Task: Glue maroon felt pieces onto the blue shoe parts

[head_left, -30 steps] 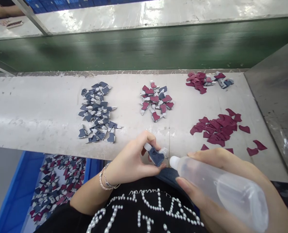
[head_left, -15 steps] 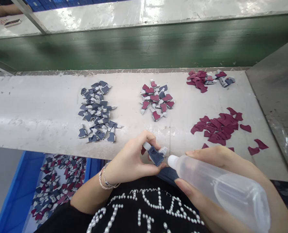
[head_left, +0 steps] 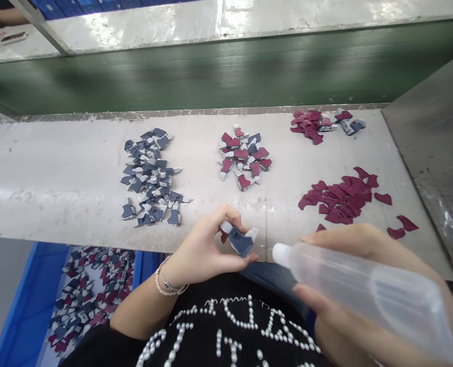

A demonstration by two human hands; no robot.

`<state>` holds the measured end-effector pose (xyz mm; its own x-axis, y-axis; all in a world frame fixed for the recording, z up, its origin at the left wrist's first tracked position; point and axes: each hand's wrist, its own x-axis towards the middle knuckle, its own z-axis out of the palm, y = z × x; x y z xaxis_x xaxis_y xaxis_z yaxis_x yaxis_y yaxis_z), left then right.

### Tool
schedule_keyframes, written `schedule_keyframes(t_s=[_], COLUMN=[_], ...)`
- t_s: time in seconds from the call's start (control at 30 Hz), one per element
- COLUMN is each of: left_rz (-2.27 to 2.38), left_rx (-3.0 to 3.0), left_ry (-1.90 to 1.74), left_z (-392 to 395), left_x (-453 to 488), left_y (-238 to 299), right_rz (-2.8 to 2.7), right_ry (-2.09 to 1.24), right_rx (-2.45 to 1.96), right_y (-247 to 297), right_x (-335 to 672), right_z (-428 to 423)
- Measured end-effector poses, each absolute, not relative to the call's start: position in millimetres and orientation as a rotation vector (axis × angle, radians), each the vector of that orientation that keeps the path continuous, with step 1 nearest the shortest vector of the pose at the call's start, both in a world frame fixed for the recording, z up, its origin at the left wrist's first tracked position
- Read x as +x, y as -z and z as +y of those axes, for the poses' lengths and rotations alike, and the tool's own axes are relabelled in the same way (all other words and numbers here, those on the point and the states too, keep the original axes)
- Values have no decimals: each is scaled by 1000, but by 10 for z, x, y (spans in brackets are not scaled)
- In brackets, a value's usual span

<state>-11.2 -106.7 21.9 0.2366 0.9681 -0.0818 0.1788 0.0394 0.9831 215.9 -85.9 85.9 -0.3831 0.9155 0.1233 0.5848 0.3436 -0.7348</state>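
My left hand (head_left: 207, 244) pinches a small dark-blue and light-grey plastic part (head_left: 241, 241) near the front edge of the bench, its recessed blue face turned up. A bit of maroon shows behind the part, partly hidden by my fingers. Wrapped in my right hand (head_left: 364, 285) is a translucent squeeze bottle (head_left: 337, 275) with a white cap, lying tilted with its tip toward the part. A gap separates tip and part. Beyond my left hand lies a cluster of maroon-faced parts (head_left: 243, 155). Flat maroon pieces (head_left: 341, 199) are scattered beyond my right hand.
A pile of blue-and-grey parts (head_left: 152, 176) covers the bench's (head_left: 58, 173) left-middle. More maroon pieces (head_left: 308, 125) sit at the back right. A blue bin (head_left: 23, 300) of mixed parts stands below left. A metal panel (head_left: 436, 137) bounds the right; a green strip (head_left: 195, 79) runs behind.
My right hand has drawn the bottle back to the right, so its tip has come away from the blue-and-grey part. My left hand keeps its hold, with the part slightly turned.
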Motion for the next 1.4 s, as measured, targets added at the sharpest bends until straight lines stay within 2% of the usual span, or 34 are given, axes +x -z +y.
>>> schedule_keyframes(t_s=[0.13, 0.3, 0.53, 0.93, 1.2, 1.4], left_rz=[1159, 1177, 1336, 1376, 1336, 1348], left_rx=[1169, 960, 1004, 1086, 1196, 1089], left_ry=[-897, -854, -919, -858, -783, -817], left_z=[-1038, -990, -955, -1002, -1000, -1029], left_x=[-160, -207, -177, -57, 37, 74], left_y=[-190, -92, 171, 227, 134, 109], right_rz=[-1934, -1650, -1659, -1737, -1806, -1916], right_ry=[-878, -1484, -1388, -869, -829, -935], right_rx=[-1282, -1042, -1106, -1890, -1929, -1748], right_y=[-738, -281, 301, 189, 236, 167], right_x=[2337, 2357, 2063, 2919, 2894, 2854], right_z=[-661, -336, -208, -614, -664, -599])
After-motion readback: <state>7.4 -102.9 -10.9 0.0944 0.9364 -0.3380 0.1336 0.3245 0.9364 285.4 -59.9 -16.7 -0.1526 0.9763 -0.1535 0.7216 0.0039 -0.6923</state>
